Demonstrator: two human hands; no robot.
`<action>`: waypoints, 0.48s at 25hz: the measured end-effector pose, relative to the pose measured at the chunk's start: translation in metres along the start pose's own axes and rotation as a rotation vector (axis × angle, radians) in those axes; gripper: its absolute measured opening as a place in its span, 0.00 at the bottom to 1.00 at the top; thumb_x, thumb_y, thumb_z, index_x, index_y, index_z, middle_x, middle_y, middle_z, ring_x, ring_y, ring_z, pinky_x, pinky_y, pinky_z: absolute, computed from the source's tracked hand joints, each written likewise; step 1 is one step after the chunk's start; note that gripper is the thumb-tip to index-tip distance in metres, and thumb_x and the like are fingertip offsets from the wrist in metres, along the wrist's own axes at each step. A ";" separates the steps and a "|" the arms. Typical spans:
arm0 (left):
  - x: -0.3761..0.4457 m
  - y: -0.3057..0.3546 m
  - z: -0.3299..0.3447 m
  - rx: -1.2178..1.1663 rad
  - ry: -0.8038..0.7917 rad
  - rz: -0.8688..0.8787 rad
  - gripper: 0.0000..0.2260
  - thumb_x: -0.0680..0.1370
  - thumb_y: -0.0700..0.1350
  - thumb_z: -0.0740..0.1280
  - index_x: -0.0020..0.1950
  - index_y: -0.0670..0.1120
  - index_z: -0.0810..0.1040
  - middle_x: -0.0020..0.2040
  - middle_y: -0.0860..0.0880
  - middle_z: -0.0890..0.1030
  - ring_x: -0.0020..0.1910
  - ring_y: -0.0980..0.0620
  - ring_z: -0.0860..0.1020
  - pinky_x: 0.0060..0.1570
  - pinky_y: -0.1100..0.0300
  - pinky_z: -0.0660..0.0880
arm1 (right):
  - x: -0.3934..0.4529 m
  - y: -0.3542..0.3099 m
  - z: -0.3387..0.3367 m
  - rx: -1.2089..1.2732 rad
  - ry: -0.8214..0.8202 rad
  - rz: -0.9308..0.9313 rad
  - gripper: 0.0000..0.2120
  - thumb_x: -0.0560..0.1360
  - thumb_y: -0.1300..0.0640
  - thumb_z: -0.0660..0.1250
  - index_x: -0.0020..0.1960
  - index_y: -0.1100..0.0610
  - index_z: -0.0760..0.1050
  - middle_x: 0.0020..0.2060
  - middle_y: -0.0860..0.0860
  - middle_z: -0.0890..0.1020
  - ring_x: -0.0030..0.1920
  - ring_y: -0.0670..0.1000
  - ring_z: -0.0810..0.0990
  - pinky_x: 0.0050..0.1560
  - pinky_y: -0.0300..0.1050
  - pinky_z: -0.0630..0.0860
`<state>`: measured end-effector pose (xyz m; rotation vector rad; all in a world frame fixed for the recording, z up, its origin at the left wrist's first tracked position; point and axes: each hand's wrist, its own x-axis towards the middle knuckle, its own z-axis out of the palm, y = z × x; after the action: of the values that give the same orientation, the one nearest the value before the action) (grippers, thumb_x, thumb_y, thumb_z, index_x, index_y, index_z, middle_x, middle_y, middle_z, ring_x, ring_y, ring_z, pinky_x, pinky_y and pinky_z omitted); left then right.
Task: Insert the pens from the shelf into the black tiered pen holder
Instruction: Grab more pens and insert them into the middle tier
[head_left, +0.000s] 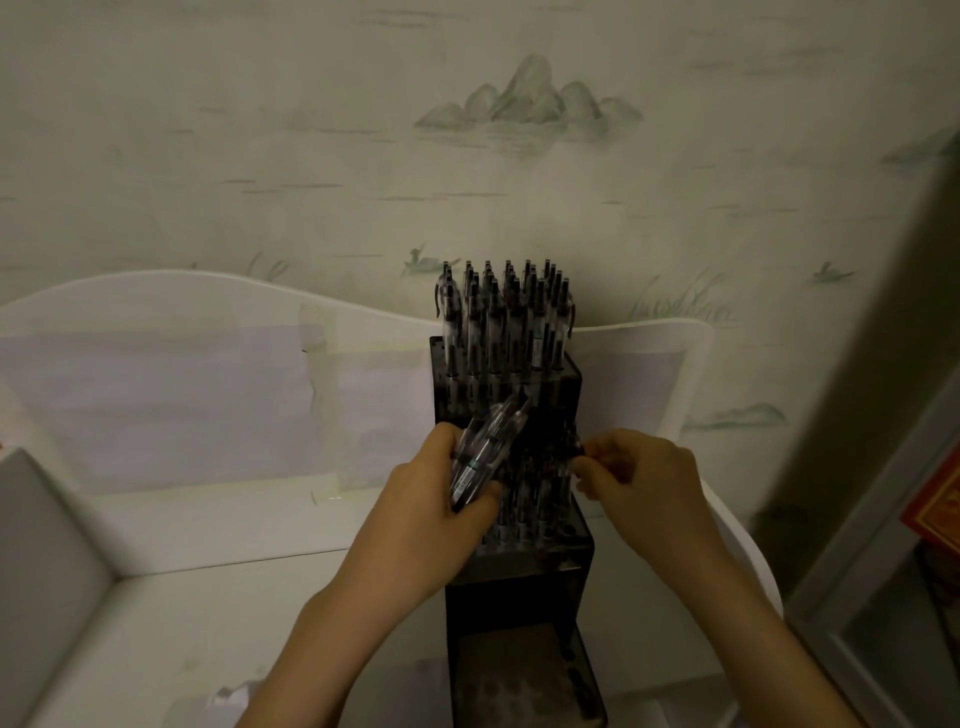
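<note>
Head view, dim light, some motion blur. We see the left hand (441, 493) curled round a bundle of clear-barrelled pens (483, 457), fingers wrapped over the top and thumb underneath; the bundle slants up and to the right out of the fist, its upper ends lying against the front of the black tiered pen holder (569, 384). Just right of that grip, across the holder's middle tier, the right hand (634, 475) has its fingers drawn together at the holder's right edge, fingertips (589, 452) pinching a small dark pen end (575, 444); we cannot tell how much of that pen sits in a slot. Above both grips, the holder's top tier carries rows of upright pens (504, 317), caps up, packed close. Between and below the two hands, lower tiers show further pens (524, 514) standing in slots, partly hidden by the left hand's bundle. Below the wrists the holder's base runs down toward us as a dark tray (519, 670). The holder stands on a white shelf (208, 519) with a curved white back panel (156, 296); a patch of taped paper (322, 374) lies on that panel, left of the left hand. Behind it is wallpaper (530, 98) printed with pale green hills. Far right of the right hand, a red box edge (935, 499) shows.
</note>
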<state>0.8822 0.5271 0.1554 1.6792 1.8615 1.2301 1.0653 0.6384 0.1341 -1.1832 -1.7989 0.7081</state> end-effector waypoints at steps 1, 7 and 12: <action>-0.001 -0.001 0.000 0.000 0.000 0.002 0.08 0.77 0.46 0.68 0.52 0.53 0.70 0.38 0.54 0.79 0.32 0.58 0.78 0.31 0.56 0.78 | -0.001 0.001 0.001 -0.007 -0.001 0.010 0.03 0.72 0.56 0.73 0.41 0.49 0.81 0.33 0.45 0.84 0.35 0.42 0.83 0.43 0.44 0.82; -0.005 -0.005 0.001 -0.019 -0.018 0.002 0.08 0.77 0.46 0.68 0.52 0.53 0.70 0.39 0.55 0.79 0.31 0.59 0.78 0.30 0.60 0.77 | -0.004 -0.003 -0.004 -0.143 -0.120 0.023 0.11 0.72 0.57 0.74 0.35 0.44 0.77 0.32 0.45 0.84 0.33 0.41 0.82 0.41 0.37 0.80; -0.008 -0.009 0.000 -0.027 -0.039 0.004 0.08 0.77 0.46 0.68 0.52 0.53 0.70 0.40 0.56 0.79 0.31 0.61 0.78 0.29 0.62 0.77 | -0.014 -0.006 -0.003 -0.156 -0.027 -0.029 0.05 0.71 0.56 0.74 0.46 0.49 0.81 0.38 0.43 0.83 0.36 0.36 0.79 0.38 0.21 0.71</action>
<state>0.8788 0.5205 0.1464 1.6814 1.8118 1.2101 1.0677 0.6231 0.1360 -1.2519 -1.9178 0.5780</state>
